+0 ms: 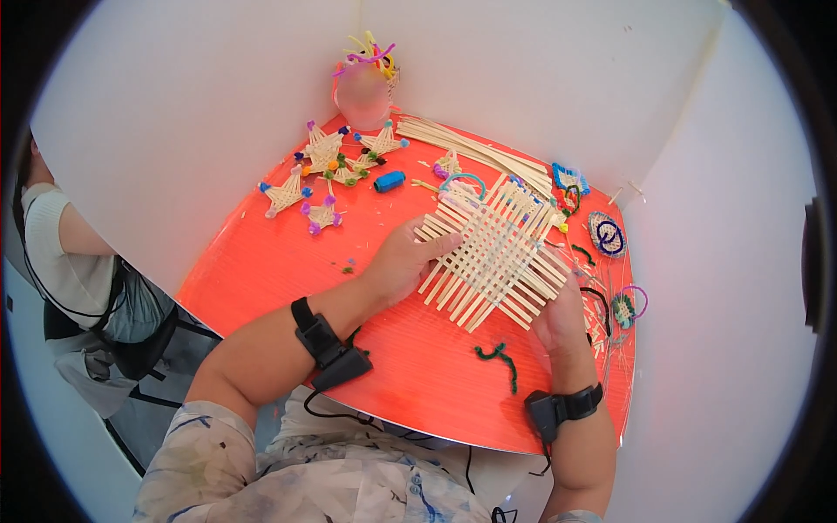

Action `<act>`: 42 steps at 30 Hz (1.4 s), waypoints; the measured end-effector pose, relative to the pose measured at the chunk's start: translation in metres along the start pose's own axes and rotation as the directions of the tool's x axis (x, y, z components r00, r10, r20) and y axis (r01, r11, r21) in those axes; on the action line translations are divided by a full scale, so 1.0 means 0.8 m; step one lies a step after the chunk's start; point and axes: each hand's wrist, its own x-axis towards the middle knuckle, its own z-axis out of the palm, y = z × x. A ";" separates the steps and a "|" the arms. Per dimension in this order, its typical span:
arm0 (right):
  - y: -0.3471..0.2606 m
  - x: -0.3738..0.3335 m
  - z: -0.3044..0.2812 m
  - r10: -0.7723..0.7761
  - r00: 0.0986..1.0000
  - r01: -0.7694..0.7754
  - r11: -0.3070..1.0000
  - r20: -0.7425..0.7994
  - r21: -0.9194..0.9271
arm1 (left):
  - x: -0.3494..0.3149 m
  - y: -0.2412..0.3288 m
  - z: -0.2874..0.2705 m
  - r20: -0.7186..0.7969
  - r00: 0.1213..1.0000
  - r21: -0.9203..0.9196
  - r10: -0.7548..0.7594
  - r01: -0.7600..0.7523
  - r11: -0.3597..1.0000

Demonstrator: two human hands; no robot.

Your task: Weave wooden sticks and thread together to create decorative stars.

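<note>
A flat lattice of woven bamboo strips (493, 248), pale and loose-ended on its sides, is held up over the red table. At its left edge my left hand (410, 257) grips it, thumb lying on top of the strips. The lower right side is in my right hand (562, 318), whose fingers are mostly hidden behind the weave. Below the lattice lies a bent dark green pipe cleaner (500, 362). Behind it, a light teal pipe-cleaner loop (464, 181) shows above the upper left edge.
Star-shaped woven ornaments (323, 148) with coloured tips stand at the back left, near a blue spool (390, 181). Long bamboo strips (471, 144) lie along the back edge. Several round woven pieces (608, 234) line the right side. White partitions (523, 70) enclose the red table (270, 257); another person (61, 227) sits beyond the left one.
</note>
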 end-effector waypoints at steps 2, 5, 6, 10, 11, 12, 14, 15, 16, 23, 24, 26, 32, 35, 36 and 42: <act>0.001 0.000 -0.013 0.129 0.992 -0.128 0.982 0.002 0.141 | 0.003 -0.002 -0.003 -0.003 1.000 0.031 0.015 -0.015 0.999; -0.022 -0.002 0.005 0.246 0.969 -0.242 0.954 0.000 0.178 | 0.001 0.004 -0.008 -0.023 0.996 0.146 0.091 -0.087 0.985; -0.027 -0.003 0.003 0.240 0.968 -0.247 0.959 0.068 0.141 | -0.001 0.009 -0.001 -0.027 0.992 0.250 0.124 -0.113 0.962; -0.022 0.000 -0.003 0.148 0.989 -0.145 0.977 0.012 -0.157 | 0.001 0.015 0.000 0.036 0.989 0.441 0.146 -0.146 0.885; -0.020 0.001 -0.005 0.152 0.988 -0.148 0.976 0.010 -0.156 | 0.001 0.016 0.000 0.033 0.989 0.440 0.143 -0.143 0.886; -0.017 0.001 -0.004 0.130 0.991 -0.133 0.945 -0.032 -0.300 | 0.000 0.018 -0.001 0.042 0.994 0.516 0.100 -0.107 0.850; -0.017 -0.002 0.007 0.087 0.990 -0.126 0.900 -0.110 -0.416 | -0.002 0.019 -0.001 0.046 0.997 0.588 0.055 -0.071 0.806; -0.017 -0.002 0.007 0.088 0.990 -0.126 0.900 -0.111 -0.416 | -0.002 0.018 -0.001 0.049 0.998 0.565 0.048 -0.067 0.822; -0.017 -0.003 0.005 0.089 0.988 -0.136 0.888 -0.125 -0.440 | -0.002 0.017 -0.001 0.052 0.998 0.542 0.041 -0.063 0.838; -0.017 -0.007 0.015 -0.007 0.991 -0.047 0.917 -0.135 -0.397 | 0.001 0.004 -0.005 0.107 0.961 -0.122 -0.257 0.269 0.955; -0.018 -0.007 0.015 -0.007 0.991 -0.048 0.917 -0.136 -0.396 | 0.001 0.001 -0.005 0.114 0.962 -0.094 -0.247 0.258 0.961; -0.019 -0.008 0.014 -0.016 0.993 -0.036 0.903 -0.119 -0.428 | -0.001 -0.004 0.001 0.121 0.964 -0.065 -0.239 0.247 0.967; -0.015 -0.010 0.019 -0.049 0.994 -0.003 0.886 -0.100 -0.463 | -0.006 -0.004 0.008 0.052 0.998 0.117 -0.032 0.025 0.993; -0.014 -0.009 0.025 -0.063 0.997 0.038 0.910 -0.048 -0.414 | -0.007 -0.003 0.008 0.032 0.999 0.197 0.015 -0.021 0.980; -0.014 -0.010 0.023 -0.062 0.997 0.036 0.910 -0.050 -0.412 | -0.006 -0.004 0.008 0.019 1.000 0.220 0.012 -0.016 0.975; -0.014 -0.010 0.025 -0.076 0.996 0.050 0.870 -0.035 -0.490 | -0.007 -0.003 0.012 -0.020 1.000 0.210 -0.009 0.013 0.978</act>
